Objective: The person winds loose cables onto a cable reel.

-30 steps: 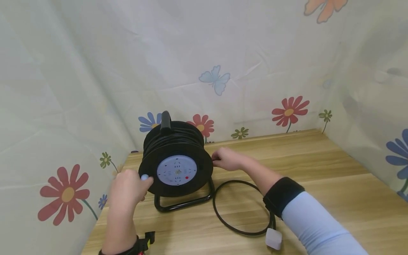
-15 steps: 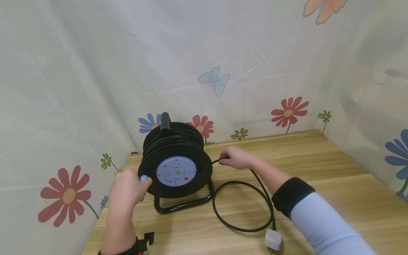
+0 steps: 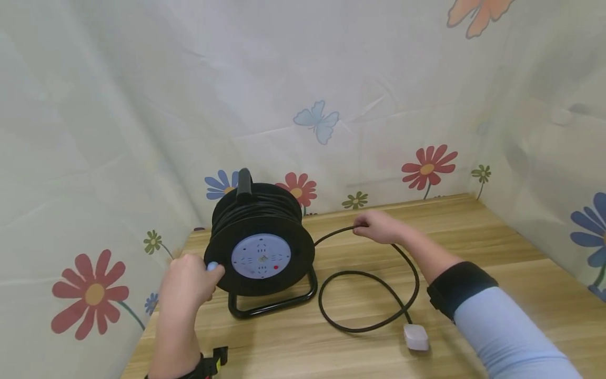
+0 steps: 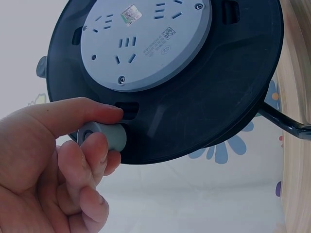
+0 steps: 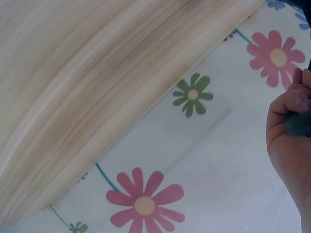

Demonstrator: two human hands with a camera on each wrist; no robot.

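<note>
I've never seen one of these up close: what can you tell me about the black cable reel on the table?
The cable reel is a black plastic drum wound full of black cable, standing upright on a black tubular frame with a carry handle on top. Its front face holds a pale grey socket plate with several outlets and a red dot. It sits at the left rear of the wooden table. The left hand pinches its small grey winding knob; the right hand holds the cable, which loops to a white plug.
</note>
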